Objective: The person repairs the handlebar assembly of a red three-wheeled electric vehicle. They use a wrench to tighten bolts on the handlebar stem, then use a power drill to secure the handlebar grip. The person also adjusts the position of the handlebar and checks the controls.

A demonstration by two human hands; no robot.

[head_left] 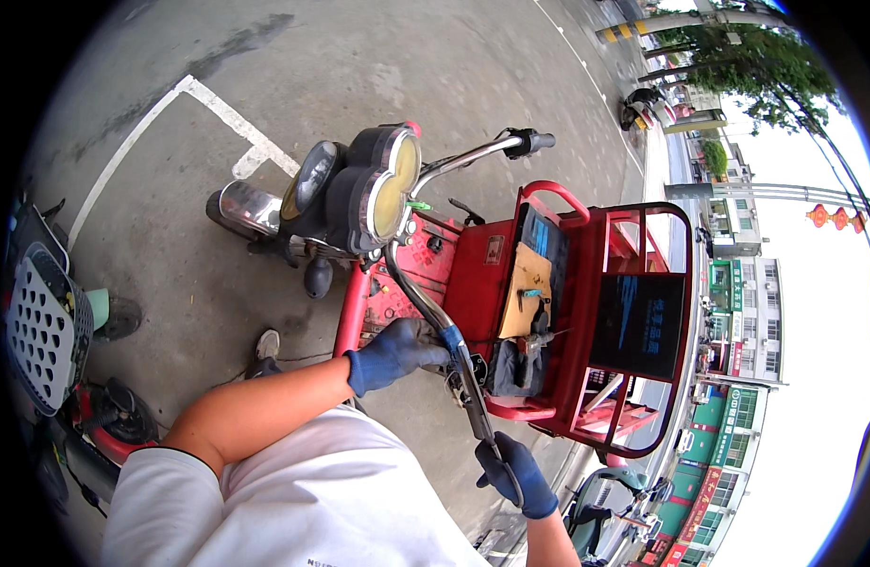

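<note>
A red cargo tricycle [473, 260] stands in front of me, its chrome handlebar [421, 293] curving down toward the lower right. My left hand [397, 356], in a dark blue glove, has its fingers curled in against the handlebar beside a blue-wrapped stretch. Whether anything small is pinched there is hidden. Lower down, my right hand [518, 475], gloved likewise, closes around the bar's near end, where a thin curved lever crosses the glove. On the seat lies a piece of cardboard [523, 283] with a teal-handled tool [529, 295]. A power drill [531, 345] rests beside it.
A scooter with a grey perforated basket [43, 326] stands at the left. Another scooter [605, 506] is parked at the lower right. The tricycle's headlights [388, 189] and far handlebar grip [539, 142] stick out. White lines [237, 123] mark the concrete ground.
</note>
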